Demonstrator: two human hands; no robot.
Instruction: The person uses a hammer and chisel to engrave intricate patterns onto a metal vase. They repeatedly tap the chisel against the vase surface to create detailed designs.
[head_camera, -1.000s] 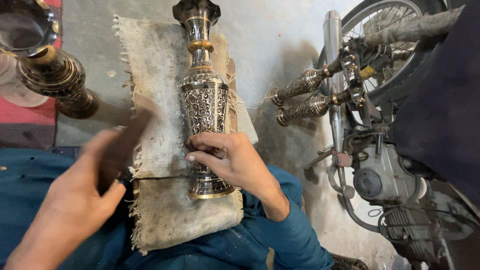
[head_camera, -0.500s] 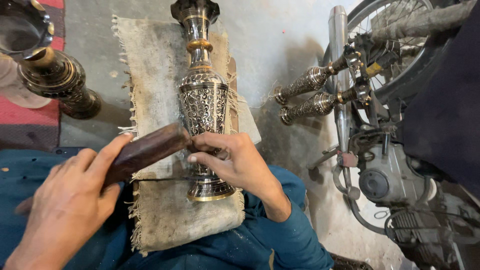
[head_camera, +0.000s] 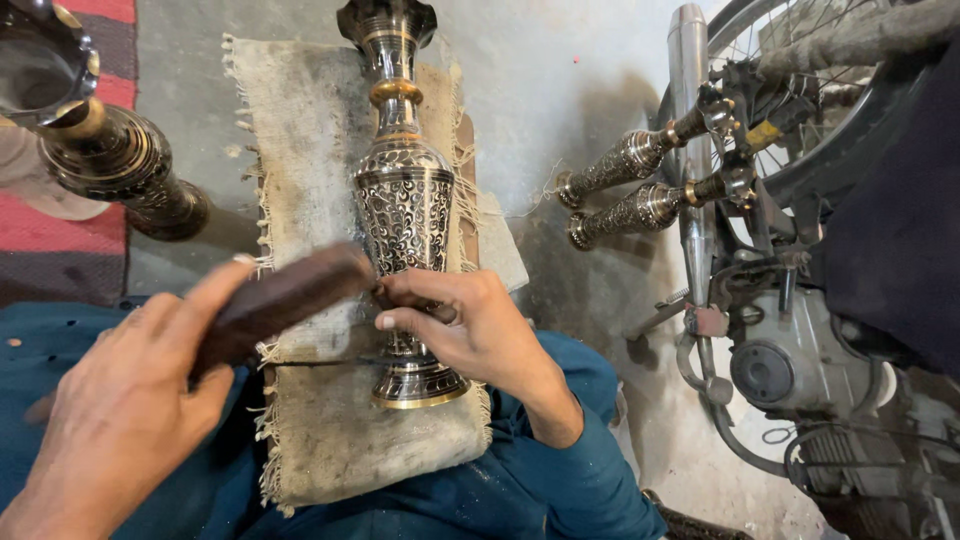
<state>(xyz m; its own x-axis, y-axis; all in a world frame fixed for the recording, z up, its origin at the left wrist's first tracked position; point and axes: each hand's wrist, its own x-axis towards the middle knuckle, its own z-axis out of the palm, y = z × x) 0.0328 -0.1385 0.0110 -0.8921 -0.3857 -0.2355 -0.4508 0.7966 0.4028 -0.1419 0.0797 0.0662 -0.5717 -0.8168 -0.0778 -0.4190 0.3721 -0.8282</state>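
Lying on a frayed burlap cloth (head_camera: 310, 150) spread over the person's lap, the engraved brass vase (head_camera: 403, 205) pointed its mouth away from them and its foot toward their body. The right hand (head_camera: 470, 330) rested on the vase's narrow lower stem, fingers curled together and pinching what looked like a small tool against the metal, though I could not make it out clearly. The left hand (head_camera: 125, 410) was closed around a dark wooden mallet (head_camera: 280, 300), its head just beside the right hand's fingers. Another dark vase (head_camera: 110, 160) lay to the left, two smaller vases (head_camera: 630, 185) beside a motorcycle (head_camera: 790, 300) to the right.
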